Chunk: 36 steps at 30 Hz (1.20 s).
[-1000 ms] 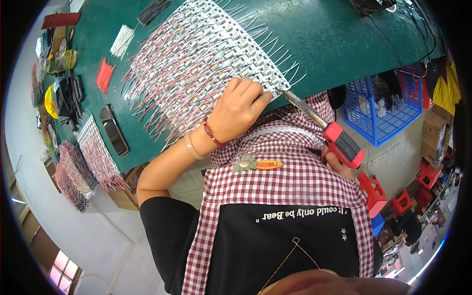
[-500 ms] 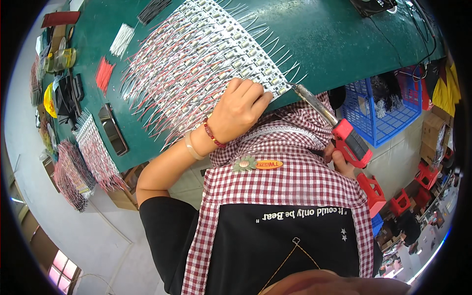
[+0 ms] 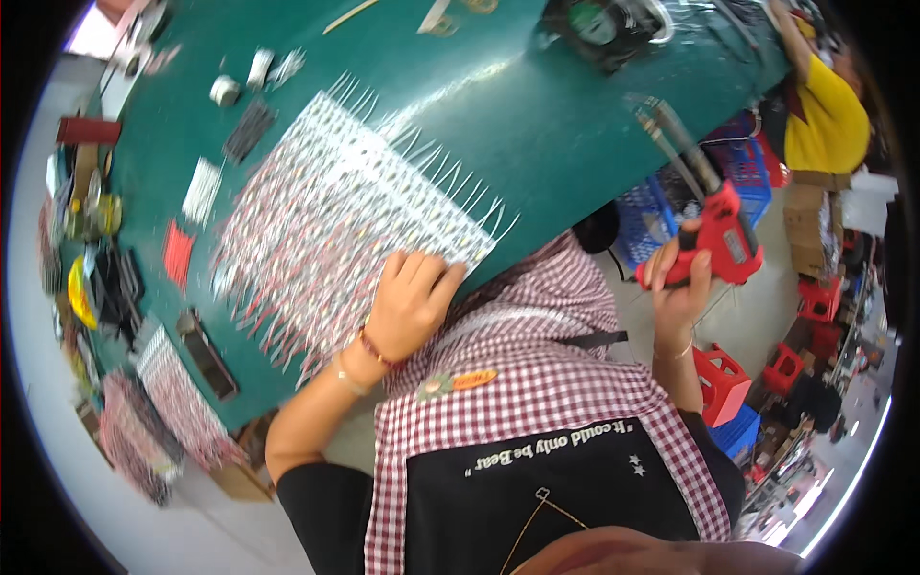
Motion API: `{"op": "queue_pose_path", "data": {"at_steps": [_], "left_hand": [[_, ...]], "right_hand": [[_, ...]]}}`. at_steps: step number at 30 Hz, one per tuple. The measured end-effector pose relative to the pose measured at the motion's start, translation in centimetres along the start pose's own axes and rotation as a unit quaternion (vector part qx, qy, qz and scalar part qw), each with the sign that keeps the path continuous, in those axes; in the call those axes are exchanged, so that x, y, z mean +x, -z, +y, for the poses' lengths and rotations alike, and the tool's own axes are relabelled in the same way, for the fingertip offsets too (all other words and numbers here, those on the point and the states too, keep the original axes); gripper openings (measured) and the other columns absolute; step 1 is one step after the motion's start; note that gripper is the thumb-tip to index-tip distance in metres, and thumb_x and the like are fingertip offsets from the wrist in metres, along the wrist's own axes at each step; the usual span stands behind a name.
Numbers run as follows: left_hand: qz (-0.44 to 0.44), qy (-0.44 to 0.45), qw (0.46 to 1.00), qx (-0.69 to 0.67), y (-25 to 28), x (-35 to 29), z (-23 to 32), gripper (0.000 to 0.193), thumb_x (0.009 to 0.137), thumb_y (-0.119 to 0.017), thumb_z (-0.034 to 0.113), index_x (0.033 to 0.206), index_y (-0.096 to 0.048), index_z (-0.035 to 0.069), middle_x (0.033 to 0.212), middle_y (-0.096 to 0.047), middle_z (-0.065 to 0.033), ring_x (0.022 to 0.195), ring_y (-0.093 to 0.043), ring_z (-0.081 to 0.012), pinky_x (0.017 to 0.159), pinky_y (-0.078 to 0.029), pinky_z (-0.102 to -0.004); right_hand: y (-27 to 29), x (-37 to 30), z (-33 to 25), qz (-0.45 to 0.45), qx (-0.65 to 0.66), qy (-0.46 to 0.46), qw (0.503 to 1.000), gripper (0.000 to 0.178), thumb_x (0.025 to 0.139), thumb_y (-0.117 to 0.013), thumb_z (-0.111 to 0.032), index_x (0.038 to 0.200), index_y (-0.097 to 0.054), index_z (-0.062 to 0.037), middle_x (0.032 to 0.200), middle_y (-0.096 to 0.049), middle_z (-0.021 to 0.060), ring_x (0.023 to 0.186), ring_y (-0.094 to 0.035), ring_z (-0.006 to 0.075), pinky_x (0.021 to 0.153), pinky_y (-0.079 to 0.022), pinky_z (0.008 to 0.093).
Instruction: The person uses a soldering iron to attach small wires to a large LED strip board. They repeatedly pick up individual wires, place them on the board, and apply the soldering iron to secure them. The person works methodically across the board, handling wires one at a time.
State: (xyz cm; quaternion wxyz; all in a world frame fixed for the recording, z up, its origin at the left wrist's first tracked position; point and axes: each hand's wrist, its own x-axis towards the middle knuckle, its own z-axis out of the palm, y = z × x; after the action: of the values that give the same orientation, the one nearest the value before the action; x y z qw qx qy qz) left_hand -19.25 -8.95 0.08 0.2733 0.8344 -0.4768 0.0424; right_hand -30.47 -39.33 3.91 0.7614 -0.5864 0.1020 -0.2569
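A panel of small white circuit boards (image 3: 350, 158), crowded with red and white wires, lies on the green table. My left hand (image 3: 412, 302) rests at its near right corner, fingers curled and pressed together with the tips down on the boards. Whatever those fingertips pinch is hidden. Off to the right, my right hand (image 3: 676, 283) is wrapped round the handle of a red soldering gun (image 3: 730, 240). Its metal barrel points up and away over the table's edge, apart from the boards. The barrel's tip is smeared by motion.
Bundles of red wires (image 3: 177, 254), white wires (image 3: 202, 192) and black wires (image 3: 250, 130) lie left of the panel. A phone (image 3: 208, 355) and another wired panel (image 3: 187, 393) sit nearer. A dark round device (image 3: 599, 29) stands at the back; a blue crate (image 3: 644, 225) is beside the table.
My right hand has lifted the soldering gun away from the panel's corner, to the right and up. My left hand stays on the panel. The whole view has shifted.
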Motion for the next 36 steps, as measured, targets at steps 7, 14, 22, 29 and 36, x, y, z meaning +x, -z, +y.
{"op": "queue_pose_path", "data": {"at_steps": [7,14,22,29,36], "left_hand": [[0.017,-0.011,1.000,0.002,-0.1,0.7,-0.2,0.024,0.075,-0.060,0.005,0.098,-0.064,0.004,0.082,-0.053,-0.0051,0.077,-0.052,-0.0214,0.072,-0.040,-0.0355],[0.013,0.007,1.000,-0.015,-0.2,-0.3,0.0,0.025,0.076,-0.058,0.004,0.101,-0.064,0.004,0.083,-0.053,-0.0064,0.078,-0.053,-0.0222,0.072,-0.041,-0.0352],[0.039,-0.001,0.999,-0.026,-0.7,-0.3,-0.7,0.022,0.073,-0.063,0.001,0.095,-0.065,0.004,0.082,-0.054,-0.0070,0.075,-0.053,-0.0238,0.067,-0.041,-0.0347],[0.035,0.002,0.999,-0.028,-0.8,-0.3,-1.0,0.021,0.074,-0.061,0.003,0.095,-0.064,0.004,0.083,-0.054,-0.0074,0.076,-0.053,-0.0239,0.070,-0.043,-0.0348],[0.032,-0.006,0.999,-0.006,-1.0,-0.5,-1.0,0.021,0.075,-0.058,0.006,0.095,-0.063,0.004,0.083,-0.052,-0.0073,0.078,-0.053,-0.0236,0.072,-0.044,-0.0352]], "right_hand": [[0.3,13.8,-0.7,0.172,-0.040,0.146,0.973,0.028,0.094,-0.058,-0.023,0.105,-0.056,0.0031,0.062,-0.054,0.0067,0.044,-0.049,0.0142,0.042,-0.041,0.0286],[1.0,16.7,0.4,0.165,-0.081,0.076,0.980,0.023,0.090,-0.063,-0.020,0.098,-0.061,0.0018,0.058,-0.052,0.0038,0.041,-0.047,0.0120,0.040,-0.039,0.0264],[-0.7,1.8,-0.5,-0.071,-0.062,0.002,0.996,0.046,0.094,-0.056,-0.027,0.126,-0.045,0.0053,0.063,-0.053,0.0071,0.049,-0.050,0.0127,0.046,-0.042,0.0258],[0.9,-7.6,2.3,-0.159,-0.122,-0.228,0.953,0.023,0.092,-0.059,-0.016,0.103,-0.056,0.0033,0.065,-0.057,0.0056,0.053,-0.053,0.0111,0.049,-0.043,0.0246],[-0.3,-8.4,2.4,-0.162,-0.141,-0.275,0.937,0.016,0.089,-0.064,-0.014,0.094,-0.059,0.0005,0.067,-0.057,0.0031,0.055,-0.052,0.0083,0.050,-0.040,0.0238]]}}
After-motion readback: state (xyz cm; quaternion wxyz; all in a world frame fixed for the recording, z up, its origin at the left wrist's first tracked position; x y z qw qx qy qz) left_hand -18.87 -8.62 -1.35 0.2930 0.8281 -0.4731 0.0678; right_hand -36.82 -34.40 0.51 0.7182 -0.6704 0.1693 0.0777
